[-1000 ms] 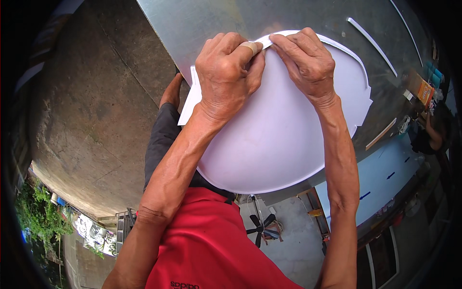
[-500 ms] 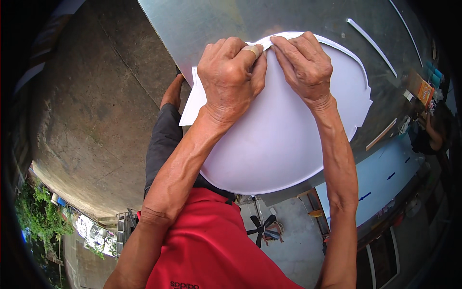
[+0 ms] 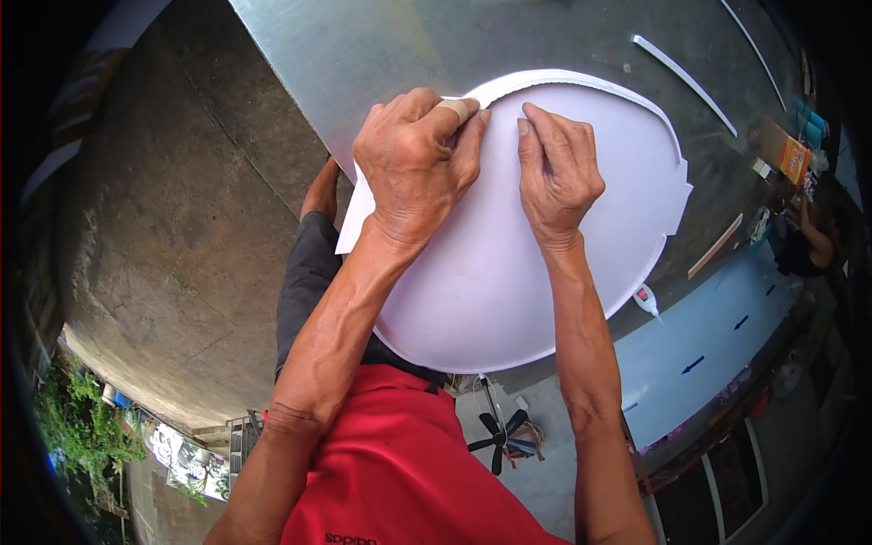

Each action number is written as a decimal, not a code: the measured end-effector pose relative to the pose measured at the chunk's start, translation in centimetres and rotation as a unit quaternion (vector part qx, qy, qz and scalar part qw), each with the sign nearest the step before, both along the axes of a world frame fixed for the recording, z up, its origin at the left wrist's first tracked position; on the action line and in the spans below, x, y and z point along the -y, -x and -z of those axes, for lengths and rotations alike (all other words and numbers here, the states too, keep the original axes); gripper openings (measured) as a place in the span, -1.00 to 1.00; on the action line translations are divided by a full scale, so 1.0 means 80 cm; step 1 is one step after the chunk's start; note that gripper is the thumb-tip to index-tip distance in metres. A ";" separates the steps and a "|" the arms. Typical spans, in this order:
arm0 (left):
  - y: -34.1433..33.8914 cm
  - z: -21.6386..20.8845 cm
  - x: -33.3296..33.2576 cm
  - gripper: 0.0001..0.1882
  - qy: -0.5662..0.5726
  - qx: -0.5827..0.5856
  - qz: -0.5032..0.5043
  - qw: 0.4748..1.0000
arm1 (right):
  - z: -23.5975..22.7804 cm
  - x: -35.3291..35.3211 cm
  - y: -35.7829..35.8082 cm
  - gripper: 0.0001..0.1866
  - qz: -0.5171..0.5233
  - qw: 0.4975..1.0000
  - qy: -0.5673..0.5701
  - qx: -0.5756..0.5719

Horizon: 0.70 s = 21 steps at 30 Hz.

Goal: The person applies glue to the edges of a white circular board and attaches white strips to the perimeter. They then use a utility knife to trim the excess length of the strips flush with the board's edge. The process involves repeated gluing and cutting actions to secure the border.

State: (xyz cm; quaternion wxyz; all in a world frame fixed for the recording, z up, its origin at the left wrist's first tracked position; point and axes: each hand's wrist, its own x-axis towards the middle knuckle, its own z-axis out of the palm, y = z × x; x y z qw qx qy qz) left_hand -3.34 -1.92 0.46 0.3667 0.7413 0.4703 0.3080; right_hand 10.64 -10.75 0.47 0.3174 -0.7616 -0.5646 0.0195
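A large white rounded panel [image 3: 500, 263], like a shallow dish, lies in front of me over the table edge. A white strip [image 3: 581, 80] runs along its far rim, with small flaps at the right side. My left hand [image 3: 418, 168], wearing a tan band on one finger, pinches the strip at the far left of the rim. Over the panel, a little short of the rim, my right hand [image 3: 559, 173] has thumb and forefinger drawn together, apart from the strip; I see nothing between the tips. Beside my left wrist, a white flap [image 3: 356, 218] sticks out.
The grey metal table [image 3: 381, 45] carries loose white strips [image 3: 686, 74], a brown-edged strip [image 3: 716, 245] and an orange box [image 3: 792, 162]. A white bottle [image 3: 646, 300] with a red label sits by the panel. Another person's arm [image 3: 817, 241] shows at far right. A black fan [image 3: 498, 436] stands below.
My right hand has let go of the rim strip and drawn back toward me over the panel. My left hand stays on the strip. The white bottle has come into sight.
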 end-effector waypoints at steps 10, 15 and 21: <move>-0.008 0.008 0.006 -0.88 -0.072 0.006 -0.013 0.997 | 0.010 -0.005 0.015 -0.60 0.043 0.999 -0.012 -0.001; -0.009 0.016 0.007 -0.88 -0.121 0.002 -0.007 0.993 | 0.013 -0.014 0.010 -0.57 0.027 0.999 -0.013 0.012; -0.005 0.016 0.004 -0.88 -0.108 0.005 0.008 0.994 | 0.014 -0.017 0.009 -0.52 0.009 1.000 -0.007 0.029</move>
